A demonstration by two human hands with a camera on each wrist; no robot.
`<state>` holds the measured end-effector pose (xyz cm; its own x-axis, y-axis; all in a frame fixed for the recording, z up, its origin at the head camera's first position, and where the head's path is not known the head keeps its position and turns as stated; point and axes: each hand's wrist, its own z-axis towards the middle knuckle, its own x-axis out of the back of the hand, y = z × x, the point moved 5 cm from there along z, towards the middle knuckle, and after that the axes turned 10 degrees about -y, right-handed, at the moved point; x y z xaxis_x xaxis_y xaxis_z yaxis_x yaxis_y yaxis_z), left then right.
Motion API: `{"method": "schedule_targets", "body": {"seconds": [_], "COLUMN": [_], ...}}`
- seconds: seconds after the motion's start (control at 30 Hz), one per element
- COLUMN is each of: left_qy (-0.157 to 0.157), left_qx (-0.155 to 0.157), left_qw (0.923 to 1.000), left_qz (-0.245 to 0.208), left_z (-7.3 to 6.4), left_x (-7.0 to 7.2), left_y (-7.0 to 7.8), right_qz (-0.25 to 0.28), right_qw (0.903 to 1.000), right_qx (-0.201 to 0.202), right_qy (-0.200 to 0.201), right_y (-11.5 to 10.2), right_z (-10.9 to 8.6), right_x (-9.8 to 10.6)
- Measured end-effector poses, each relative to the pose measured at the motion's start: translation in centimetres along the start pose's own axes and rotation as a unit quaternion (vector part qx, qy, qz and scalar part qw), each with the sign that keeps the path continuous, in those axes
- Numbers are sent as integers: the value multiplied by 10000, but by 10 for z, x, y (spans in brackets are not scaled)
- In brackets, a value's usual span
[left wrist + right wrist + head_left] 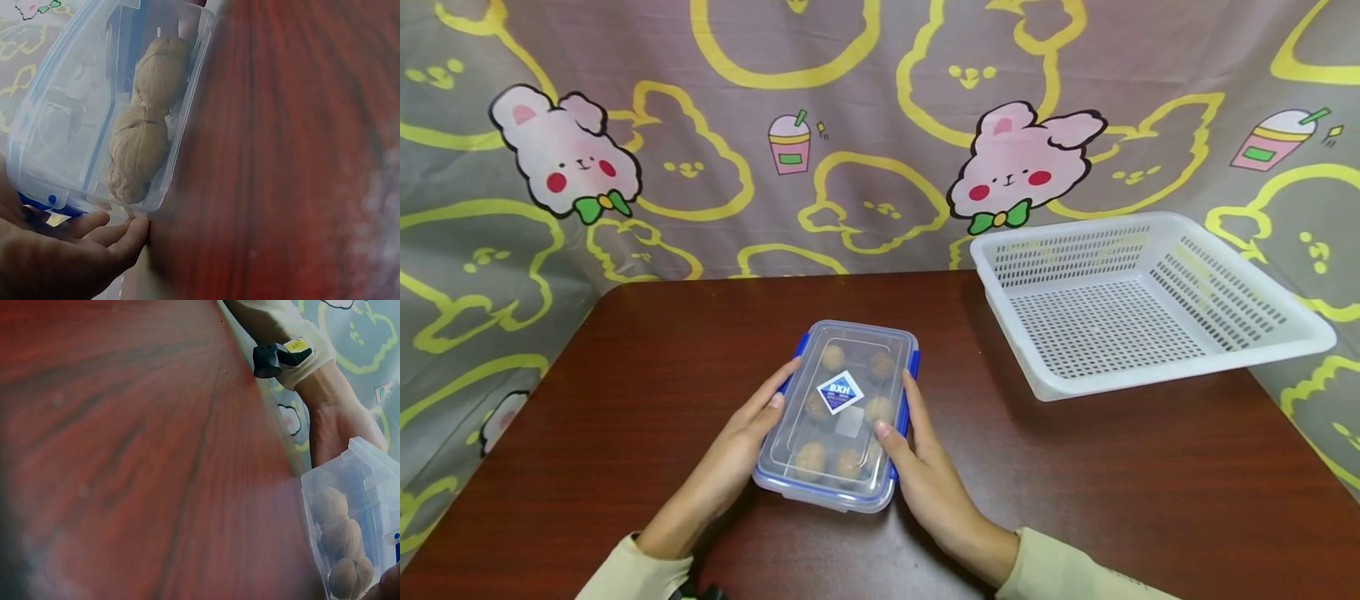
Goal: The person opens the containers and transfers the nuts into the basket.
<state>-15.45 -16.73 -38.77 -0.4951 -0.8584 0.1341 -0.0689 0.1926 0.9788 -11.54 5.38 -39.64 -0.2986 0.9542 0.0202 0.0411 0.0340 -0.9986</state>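
Note:
A clear plastic food container [831, 433] with blue side clips lies between my hands in the head view. Several walnuts [810, 458] show through its lid, which bears a blue and white BXH label [840, 392]. My left hand [737, 450] grips the left side, thumb at the lid's edge. On the opposite side my right hand [932, 487] holds on, its thumb over the lid. In the left wrist view, fingertips touch the container's lower side beside the walnuts [140, 147]. Whether the base rests on the table cannot be told.
A white perforated plastic basket [1048, 379] stands at the table's back right. The dark red wooden table [647, 375] ends at a patterned curtain [865, 117] behind it. A small black device [269, 361] sits at the left wrist.

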Motion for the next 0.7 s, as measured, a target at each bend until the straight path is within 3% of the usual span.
{"method": "schedule_targets", "body": {"seconds": [0.3, 0.7], "left_qy": [-10, 18], "left_qx": [-123, -38], "left_qw": [9996, 9996], "left_qz": [-236, -265], "left_z": [1, 1], "left_x": [-1, -2], "left_y": [-1, 1], "right_qz": [57, -169], "right_qw": [10000, 9998], "right_qx": [17, 84], "right_qy": [-55, -71], "right_y": [1, 0], "right_z": [0, 0], "right_x": [-1, 2]}}
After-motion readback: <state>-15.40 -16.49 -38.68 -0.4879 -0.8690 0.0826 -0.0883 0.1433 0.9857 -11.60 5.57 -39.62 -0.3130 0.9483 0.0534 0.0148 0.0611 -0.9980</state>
